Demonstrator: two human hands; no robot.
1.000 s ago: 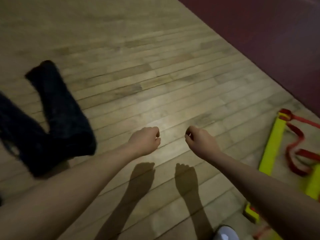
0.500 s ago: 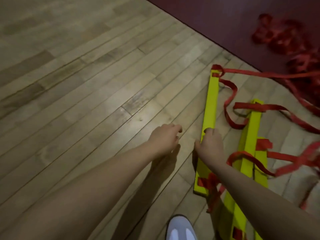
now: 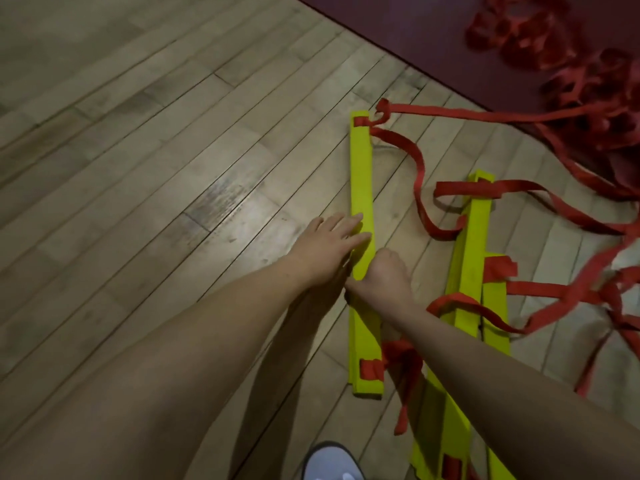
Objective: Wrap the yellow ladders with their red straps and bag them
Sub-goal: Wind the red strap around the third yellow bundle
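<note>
A stack of flat yellow ladder rungs (image 3: 362,174) lies on the wooden floor, running away from me. My left hand (image 3: 327,245) rests on its left edge with fingers straight. My right hand (image 3: 386,275) is curled round the middle of the same stack. More yellow rungs (image 3: 472,258) lie to the right, partly under my right forearm. Loose red straps (image 3: 419,188) loop between the rungs and trail off to a red tangle (image 3: 561,53) at the top right.
The wooden floor (image 3: 156,150) stretches to the left. A dark red mat (image 3: 415,26) borders it at the top right. The toe of a white shoe (image 3: 332,462) shows at the bottom edge.
The view swung right, away from the dark bag, onto the ladders. My right hand closed round the near yellow stack, and my left hand opened and came onto its left edge.
</note>
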